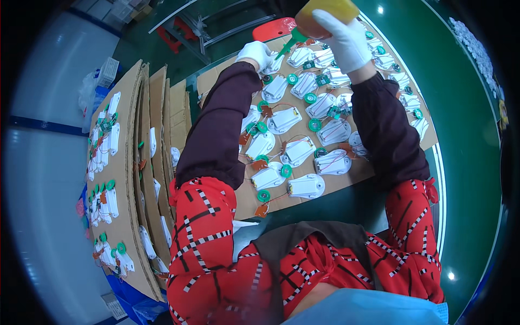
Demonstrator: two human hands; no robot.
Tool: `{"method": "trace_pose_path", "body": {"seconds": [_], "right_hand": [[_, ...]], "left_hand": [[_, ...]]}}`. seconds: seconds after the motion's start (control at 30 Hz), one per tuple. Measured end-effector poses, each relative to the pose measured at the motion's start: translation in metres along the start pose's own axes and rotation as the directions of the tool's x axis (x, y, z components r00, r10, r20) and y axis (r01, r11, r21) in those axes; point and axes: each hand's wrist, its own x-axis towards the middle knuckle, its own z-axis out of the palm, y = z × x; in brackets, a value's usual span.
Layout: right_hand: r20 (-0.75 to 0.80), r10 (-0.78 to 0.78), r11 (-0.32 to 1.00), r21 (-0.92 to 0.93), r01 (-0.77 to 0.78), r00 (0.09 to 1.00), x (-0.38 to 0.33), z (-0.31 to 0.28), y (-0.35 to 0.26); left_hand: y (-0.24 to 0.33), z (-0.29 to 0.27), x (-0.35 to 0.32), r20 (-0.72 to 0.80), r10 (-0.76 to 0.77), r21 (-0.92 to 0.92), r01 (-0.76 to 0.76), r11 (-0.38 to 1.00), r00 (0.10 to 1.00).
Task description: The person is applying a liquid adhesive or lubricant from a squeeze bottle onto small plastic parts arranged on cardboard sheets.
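My right hand [346, 46], in a white glove, is raised over the far side of the table. It grips a yellow squeeze bottle [319, 20], partly cut off by the top edge of the view. A green tapered spout [290, 43] slants down from the bottle toward a white plastic housing [274, 66]. My left hand [256, 54], also gloved, is beside that housing with its fingers curled against its edge. Around them lie several similar white housings [285, 119], joined by thin wires to green round parts [314, 125] and brown tabs [260, 165].
The housings lie on a cardboard sheet [346, 183]. To my left, upright cardboard sheets [125, 162] stand in a row, carrying more white parts. A red stool [273, 29] and a metal frame [238, 33] are beyond the table. Green floor [460, 119] runs along the right.
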Motion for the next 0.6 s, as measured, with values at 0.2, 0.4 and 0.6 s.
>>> {"method": "trace_pose_path", "body": {"seconds": [0.2, 0.4, 0.6], "right_hand": [[0.066, -0.124, 0.897, -0.419, 0.14, 0.99, 0.028, -0.03, 0.056], [0.016, -0.102, 0.927, -0.361, 0.101, 0.995, 0.019, 0.0, 0.062], [0.02, -0.106, 0.934, -0.341, 0.107, 0.994, 0.017, 0.005, 0.068]], "left_hand": [[0.004, 0.01, -0.003, -0.122, 0.034, 0.115, -0.019, 0.993, 0.992], [-0.003, 0.01, -0.003, -0.138, 0.067, 0.074, -0.057, 0.996, 0.988], [-0.001, 0.012, 0.002, -0.129, 0.109, 0.099, -0.096, 0.99, 0.986]]}}
